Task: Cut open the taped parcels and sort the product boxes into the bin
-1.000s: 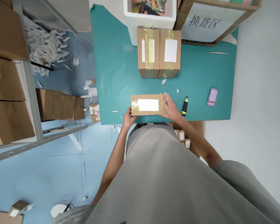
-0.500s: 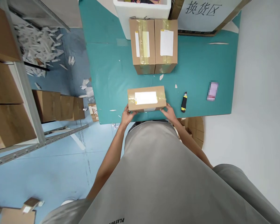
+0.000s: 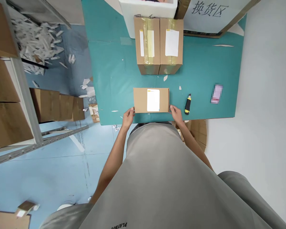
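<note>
A brown cardboard box (image 3: 140, 101) lies near the front edge of the green-topped table, a white label (image 3: 153, 100) on its upward face. At its left end my left hand (image 3: 128, 117) grips the near corner with closed fingers. My right hand (image 3: 176, 114) holds the opposite near corner the same way. To the right of the box lies a black and yellow utility knife (image 3: 187, 104). Two taller taped boxes, one on the left (image 3: 147, 44) and one on the right (image 3: 171, 46), stand side by side farther back.
Behind the taped boxes are a white bin (image 3: 152, 8) and a large carton with handwriting (image 3: 205, 17). A blurred pinkish object (image 3: 216, 94) lies at the table's right. Shelving with cartons (image 3: 7, 121) stands left, with white scraps (image 3: 38, 44) on the floor.
The box has been turned over between my hands: its taped, labelled side has given way to a wider face with a different label. Both hands stay at its ends.
</note>
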Motion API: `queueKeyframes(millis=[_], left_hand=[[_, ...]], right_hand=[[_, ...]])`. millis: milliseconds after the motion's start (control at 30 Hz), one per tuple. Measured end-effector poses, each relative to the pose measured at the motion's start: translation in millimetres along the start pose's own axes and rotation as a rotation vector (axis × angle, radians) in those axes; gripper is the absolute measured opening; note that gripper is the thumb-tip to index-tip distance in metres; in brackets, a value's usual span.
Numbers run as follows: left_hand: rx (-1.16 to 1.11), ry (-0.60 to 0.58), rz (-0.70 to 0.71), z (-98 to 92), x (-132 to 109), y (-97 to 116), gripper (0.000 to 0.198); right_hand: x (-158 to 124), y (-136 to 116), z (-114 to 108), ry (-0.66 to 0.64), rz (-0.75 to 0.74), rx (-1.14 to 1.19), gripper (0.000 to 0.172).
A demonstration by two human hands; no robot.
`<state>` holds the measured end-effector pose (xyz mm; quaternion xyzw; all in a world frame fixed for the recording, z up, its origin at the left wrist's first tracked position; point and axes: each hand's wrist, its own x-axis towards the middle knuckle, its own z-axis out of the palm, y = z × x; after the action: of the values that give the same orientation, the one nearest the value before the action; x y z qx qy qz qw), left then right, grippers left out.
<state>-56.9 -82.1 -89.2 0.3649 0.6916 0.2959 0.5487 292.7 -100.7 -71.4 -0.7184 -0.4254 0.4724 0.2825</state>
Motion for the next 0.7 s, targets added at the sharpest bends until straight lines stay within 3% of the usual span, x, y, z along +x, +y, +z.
queueKeyframes(millis=[100,233,333,567,700], left_hand=[[-0.023,0.017,-0.102,-5.7,-7,-9,0.052],[0.029,-0.007,-0.049,-2.0,-14,-16,0.04],[0.029,0.006,-0.018,3.2,-16,-13,0.036],[-0.021,0.106,0.267,-5.5,-11,39,0.049],[-0.038,0.134,0.321,-9.5,-12,62,0.051]], right_hand=[[-8,13,4,0.027,0.106,0.014,0.065],[-14,17,10,0.013,0.091,-0.015,0.051],[-13,9,9,0.025,0.062,-0.024,0.05],[5,-43,-15,0.184,-0.119,-0.015,0.057],[8,-63,-25,0.208,-0.162,-0.011,0.051]])
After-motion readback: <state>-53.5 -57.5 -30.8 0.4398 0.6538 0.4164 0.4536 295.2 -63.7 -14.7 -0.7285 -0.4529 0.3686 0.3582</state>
